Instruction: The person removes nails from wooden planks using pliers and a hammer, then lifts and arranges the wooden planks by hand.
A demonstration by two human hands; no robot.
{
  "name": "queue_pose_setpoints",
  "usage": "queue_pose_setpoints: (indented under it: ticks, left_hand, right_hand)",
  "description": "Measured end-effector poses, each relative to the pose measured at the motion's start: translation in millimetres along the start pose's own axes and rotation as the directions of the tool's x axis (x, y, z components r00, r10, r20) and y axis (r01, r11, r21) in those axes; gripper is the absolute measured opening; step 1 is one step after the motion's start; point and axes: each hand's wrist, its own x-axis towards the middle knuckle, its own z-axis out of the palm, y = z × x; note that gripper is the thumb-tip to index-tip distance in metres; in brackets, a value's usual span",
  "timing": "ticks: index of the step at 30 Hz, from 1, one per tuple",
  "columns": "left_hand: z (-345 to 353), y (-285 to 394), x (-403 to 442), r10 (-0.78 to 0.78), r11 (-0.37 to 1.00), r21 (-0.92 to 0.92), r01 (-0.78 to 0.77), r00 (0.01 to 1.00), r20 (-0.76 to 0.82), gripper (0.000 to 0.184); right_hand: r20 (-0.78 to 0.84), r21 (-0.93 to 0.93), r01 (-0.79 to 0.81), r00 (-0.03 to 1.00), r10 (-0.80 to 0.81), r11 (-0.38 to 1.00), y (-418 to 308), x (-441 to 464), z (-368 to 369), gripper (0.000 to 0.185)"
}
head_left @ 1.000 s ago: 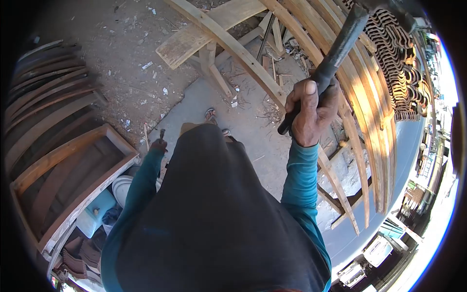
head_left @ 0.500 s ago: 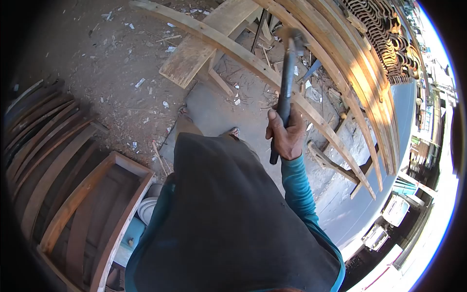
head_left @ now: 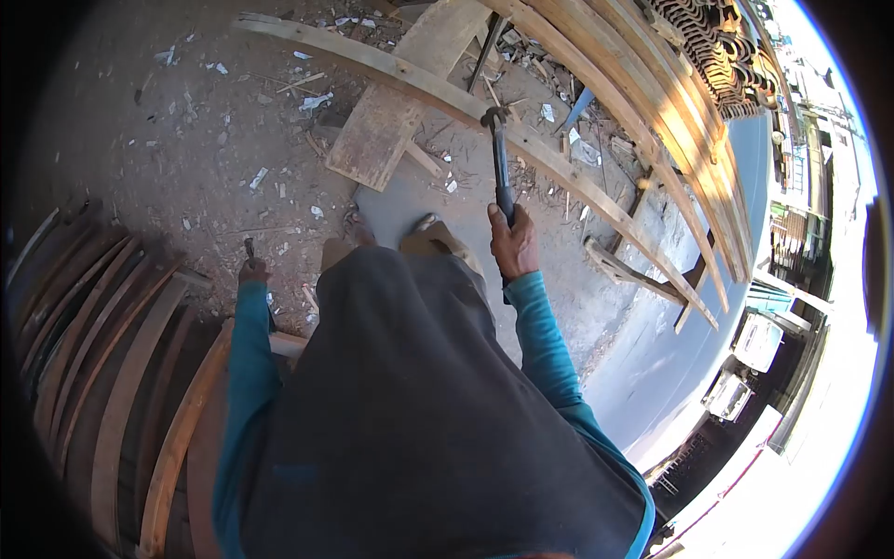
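My right hand [head_left: 514, 244] is closed around the dark handle of a hammer [head_left: 501, 158], whose head points away from me and overlaps a long wooden beam [head_left: 428, 86]. On the left, my left hand [head_left: 252, 270] is closed on a small dark tool [head_left: 249, 248], with only its tip showing above the fingers; its exact kind is too small to tell. Dark curved boards [head_left: 121, 373] stand in a row beside and below the left hand.
A flat plank [head_left: 377, 135] lies under the beam. Light wooden beams [head_left: 652, 93] lean at the upper right, near stacked roof tiles [head_left: 717, 56]. Scraps litter the ground [head_left: 205, 140]. A small wooden frame [head_left: 633, 275] lies at the right.
My right hand has lowered the hammer from high on the right towards the middle. The left hand, out of sight half a second ago, shows again with its tool. The view has turned.
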Motion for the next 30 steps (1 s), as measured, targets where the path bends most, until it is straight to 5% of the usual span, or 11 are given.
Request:
queue_pose_setpoints:
  ticks: [2,4,9,12,16,19,22,26,27,29,30]
  left_hand:
    - [-2.6,-10.8,-2.3,-0.055,0.992,0.113,0.051,0.998,0.035,0.028]
    - [2.2,-30.8,-0.3,-0.119,0.959,0.266,0.093,0.990,0.081,0.028]
    - [13.9,-44.2,-50.2,-0.144,0.914,0.406,0.019,0.950,0.279,0.037]
    - [20.3,-50.5,-49.1,-0.168,0.838,0.541,-0.067,0.913,0.372,0.038]
    - [15.8,-33.0,-29.9,-0.130,0.771,0.617,-0.157,0.910,0.394,0.039]
    - [7.0,-14.5,-4.8,-0.044,0.720,0.650,-0.241,0.920,0.389,0.041]
    - [-1.1,4.7,38.9,0.161,0.624,0.666,-0.409,0.901,0.402,0.042]
    - [-3.3,73.0,64.8,0.106,0.764,0.579,-0.286,0.940,0.324,0.043]
    - [2.3,99.5,67.0,-0.002,0.867,0.483,-0.127,0.966,0.258,0.043]
    - [14.0,134.7,82.7,-0.026,0.860,0.493,-0.131,0.954,0.299,0.043]
    - [17.2,151.6,99.9,-0.059,0.846,0.518,-0.131,0.941,0.335,0.043]
  right_hand:
    - [0.064,0.119,-0.110,0.993,0.103,0.987,-42.1,-22.6,-25.4,0.047]
    - [-0.208,0.494,0.080,0.978,0.029,0.866,-84.9,-31.0,-42.8,0.040]
    - [-0.476,0.622,0.398,0.876,-0.077,0.674,-52.9,-3.4,-24.9,0.035]
    - [-0.262,0.162,-0.137,0.949,0.176,0.977,-4.2,-6.4,23.5,0.041]
    - [0.109,0.559,-0.474,0.855,0.507,0.680,1.2,-1.8,28.1,0.044]
    - [0.057,0.680,-0.377,0.882,0.468,0.629,-41.8,3.5,-8.4,0.039]
    - [-0.316,0.782,0.081,0.906,0.280,0.618,-82.7,22.2,-33.0,0.036]
    - [-0.573,0.642,0.341,0.809,0.133,0.687,-62.3,23.3,-4.7,0.029]
    - [-0.503,0.717,0.229,0.823,0.262,0.658,-44.1,13.9,23.5,0.028]
    - [-0.272,0.162,-0.325,0.893,0.359,0.932,-16.7,0.1,58.9,0.039]
    - [0.159,0.485,-0.616,0.760,0.630,0.620,-20.4,-1.9,66.6,0.044]
